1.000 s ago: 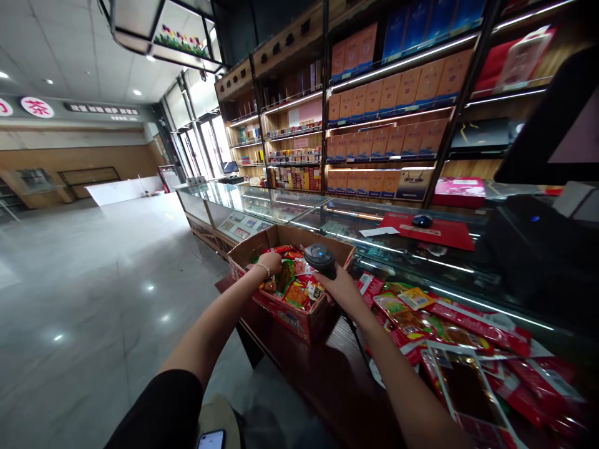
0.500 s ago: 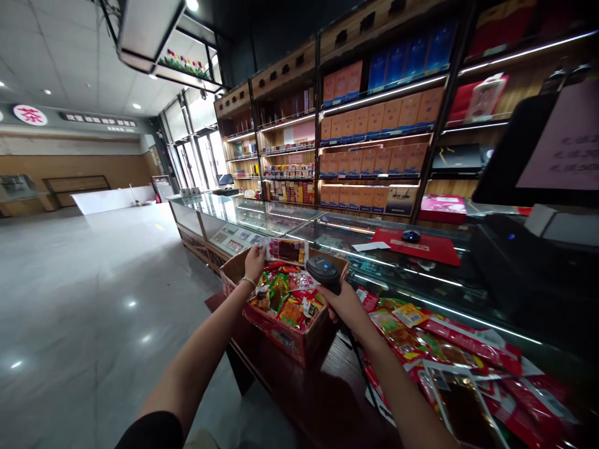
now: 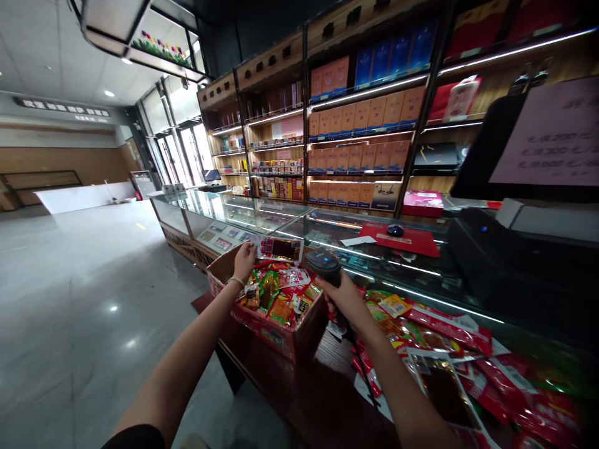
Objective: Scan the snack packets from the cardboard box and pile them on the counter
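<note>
My left hand (image 3: 244, 262) pinches the left end of a flat snack packet (image 3: 281, 249) with a dark, shiny window, holding it up over the far side of an open cardboard box (image 3: 276, 340). Inside the box lie several colourful snack packets (image 3: 271, 290), red, green and orange. Wrapped round the handle of a black barcode scanner (image 3: 322, 262) is my right hand (image 3: 346, 296), above the box's right edge. The scanner's head points toward the held packet, and a blue light shows on its top. Its black cable hangs down past my right forearm.
Piled on the right are more snack packets (image 3: 435, 337). Behind the box runs a glass display counter (image 3: 262, 215), with a mouse (image 3: 395, 230) on a red mat (image 3: 421, 242). A dark monitor (image 3: 486, 143) stands at right. Boxed goods fill the wall shelves (image 3: 360, 159).
The view has turned slightly right, so the scene sits further left. My left hand still holds the packet, and my right hand keeps the scanner beside it.
</note>
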Demonstrator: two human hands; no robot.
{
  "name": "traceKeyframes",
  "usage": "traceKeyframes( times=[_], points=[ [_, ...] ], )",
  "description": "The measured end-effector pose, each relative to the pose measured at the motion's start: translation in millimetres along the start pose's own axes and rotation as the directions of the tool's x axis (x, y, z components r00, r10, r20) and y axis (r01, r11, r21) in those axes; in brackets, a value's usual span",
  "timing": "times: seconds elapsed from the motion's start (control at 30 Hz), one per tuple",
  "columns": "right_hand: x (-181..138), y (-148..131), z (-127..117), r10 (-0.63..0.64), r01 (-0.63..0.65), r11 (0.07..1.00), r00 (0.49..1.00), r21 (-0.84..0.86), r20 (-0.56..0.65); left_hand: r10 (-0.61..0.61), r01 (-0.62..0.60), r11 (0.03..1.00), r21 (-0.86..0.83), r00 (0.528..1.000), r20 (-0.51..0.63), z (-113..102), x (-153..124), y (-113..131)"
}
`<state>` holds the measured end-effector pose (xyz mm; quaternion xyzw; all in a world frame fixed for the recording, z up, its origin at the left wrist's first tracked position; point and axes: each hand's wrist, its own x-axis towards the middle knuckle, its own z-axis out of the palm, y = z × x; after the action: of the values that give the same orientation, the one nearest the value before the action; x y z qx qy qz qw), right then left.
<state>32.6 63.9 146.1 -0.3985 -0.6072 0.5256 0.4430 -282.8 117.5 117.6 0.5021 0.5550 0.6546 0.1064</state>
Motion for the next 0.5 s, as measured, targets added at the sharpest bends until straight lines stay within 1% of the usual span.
traceKeyframes(
  times=[0.2,0.33,0.43,0.5],
  points=[
    [1,2,0,0.021,-0.021,0.999,1.0,-0.025,0.019,0.001,-0.001,1.0,-0.015,1.0,0.026,0,-2,1],
    [0,-1,-5,0.037,-0.037,0.999,0.999,-0.039,0.002,-0.01,0.009,1.0,0.021,0.999,0.041,0,-4,9],
    [-2,-7,-20,-0.021,0.022,1.0,1.0,0.011,-0.02,-0.018,0.017,1.0,0.026,0.998,0.057,6,-4,23],
    [-5,-13,-37,-0.04,0.042,0.998,0.998,0.045,-0.055,-0.038,0.041,0.999,-0.023,0.992,0.117,18,-3,36]
  ],
)
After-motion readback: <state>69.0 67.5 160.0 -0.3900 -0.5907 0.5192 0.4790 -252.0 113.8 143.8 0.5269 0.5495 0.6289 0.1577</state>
